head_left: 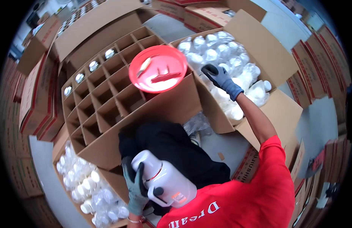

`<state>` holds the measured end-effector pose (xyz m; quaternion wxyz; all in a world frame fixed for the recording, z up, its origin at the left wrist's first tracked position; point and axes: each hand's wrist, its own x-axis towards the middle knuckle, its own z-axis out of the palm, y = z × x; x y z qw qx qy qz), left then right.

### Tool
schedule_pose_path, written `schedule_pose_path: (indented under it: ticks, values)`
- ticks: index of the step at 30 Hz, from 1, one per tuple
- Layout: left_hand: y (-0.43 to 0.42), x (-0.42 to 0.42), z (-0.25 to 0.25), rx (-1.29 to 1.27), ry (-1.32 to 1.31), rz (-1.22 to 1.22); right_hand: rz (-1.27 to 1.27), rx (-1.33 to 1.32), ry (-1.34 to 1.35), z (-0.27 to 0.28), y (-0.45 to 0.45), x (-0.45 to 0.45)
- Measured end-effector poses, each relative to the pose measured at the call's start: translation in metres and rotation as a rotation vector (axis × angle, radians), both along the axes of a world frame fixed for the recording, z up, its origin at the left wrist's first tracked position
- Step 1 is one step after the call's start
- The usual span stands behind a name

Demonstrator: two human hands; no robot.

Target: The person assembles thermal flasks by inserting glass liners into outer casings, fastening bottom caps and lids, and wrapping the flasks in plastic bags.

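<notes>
A white thermos jug (170,182) with a side handle and an orange label lies tilted across my lap. My left hand (136,186), in a grey glove with dark fingertips, is closed around it near its white cap. On the right, my right hand (223,80), in a blue-grey glove with black fingertips, is stretched over an open carton (217,117). Its thumb and fingers look apart, with nothing visible between them. Beneath and around it lie several white cup-like pieces (212,55) in clear plastic bags.
Before me stands a divided carton (145,125) with several silver-topped items (109,53) in its far-left cells. A red tray (158,85) with a cutter and red strips rests on it. Bagged white pieces (90,184) fill a carton at lower left. Stacked cartons (316,64) line the right.
</notes>
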<state>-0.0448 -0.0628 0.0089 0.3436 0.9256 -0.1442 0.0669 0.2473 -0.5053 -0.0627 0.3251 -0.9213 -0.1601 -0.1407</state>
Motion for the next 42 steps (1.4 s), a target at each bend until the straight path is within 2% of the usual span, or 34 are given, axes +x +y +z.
schedule_pose_path:
  ticks: [2,4,5,6,8,10,13,14,16,17,18,20,23,24,26,28,30,32,33,34,35,37,39,40,41,42]
  values:
    - [-0.006,-0.020,-0.012,-0.137,0.248,0.033,-0.230,0.011,0.159,-0.043,-0.051,-0.002]
    - [-0.036,-0.018,0.016,0.162,-0.015,-0.050,-0.355,-0.005,0.139,-0.061,-0.091,-0.003]
    - [-0.037,-0.020,0.013,0.178,-0.019,-0.037,-0.566,0.337,0.290,-0.082,-0.114,0.010]
    - [-0.038,-0.025,0.008,0.196,-0.024,-0.022,-0.665,0.428,0.260,-0.103,-0.143,0.026]
    - [-0.042,-0.023,0.011,0.191,0.029,-0.030,-0.780,0.583,0.223,-0.106,-0.175,0.045]
    - [-0.043,-0.018,0.024,0.195,0.087,-0.034,-0.696,0.756,0.081,-0.104,-0.184,0.056]
    - [-0.044,-0.006,0.030,0.206,0.138,-0.006,-0.821,1.037,0.267,-0.120,-0.190,0.079]
    - [-0.040,-0.001,0.030,0.207,0.145,0.010,-0.770,0.864,0.220,-0.134,-0.196,0.084]
    - [-0.037,0.006,0.028,0.219,0.162,0.049,-0.801,0.777,0.276,-0.157,-0.204,0.094]
    - [-0.036,0.009,0.025,0.217,0.168,0.064,-0.755,0.675,0.278,-0.169,-0.209,0.097]
    - [-0.034,0.009,0.024,0.218,0.172,0.081,-0.698,0.686,0.266,-0.183,-0.214,0.102]
    - [-0.029,0.007,0.017,0.219,0.186,0.122,-0.585,0.358,0.298,-0.162,-0.207,0.083]
    - [-0.014,0.006,0.009,0.188,0.185,0.196,-0.455,0.280,0.248,-0.154,-0.228,0.096]
    - [-0.006,0.007,0.005,0.165,0.181,0.231,-0.502,0.514,0.264,-0.133,-0.219,0.102]
    - [0.021,0.011,-0.006,0.091,0.160,0.320,-0.381,0.593,0.300,-0.069,-0.200,0.090]
    - [0.050,0.024,-0.018,-0.021,0.117,0.389,-0.049,0.335,0.096,-0.021,-0.186,0.082]
    - [0.061,0.048,-0.018,-0.150,0.038,0.380,0.165,0.503,0.212,0.062,-0.140,0.067]
    - [0.028,0.083,0.015,-0.191,-0.053,0.283,0.327,1.030,0.483,0.133,-0.086,0.057]
    - [0.019,0.101,0.024,-0.217,-0.022,0.216,0.404,1.092,0.476,0.160,-0.059,0.054]
    - [0.010,0.120,0.029,-0.194,-0.128,0.044,0.485,1.155,0.473,0.182,-0.031,0.052]
    - [-0.013,0.134,0.042,-0.276,-0.147,-0.018,0.582,1.180,0.470,0.201,-0.004,0.054]
    - [-0.044,0.159,0.053,-0.190,-0.175,-0.163,0.721,1.250,0.466,0.235,0.054,0.054]
    - [-0.069,0.173,0.049,0.004,-0.372,-0.256,0.747,1.421,0.574,0.253,0.113,0.063]
    - [-0.084,0.176,0.051,0.062,-0.460,-0.260,0.964,1.548,0.703,0.251,0.134,0.079]
    - [-0.097,0.175,0.059,0.106,-0.515,-0.239,1.128,1.649,0.715,0.246,0.163,0.089]
    - [-0.109,0.173,0.064,0.141,-0.569,-0.224,1.307,1.887,1.004,0.262,0.196,0.070]
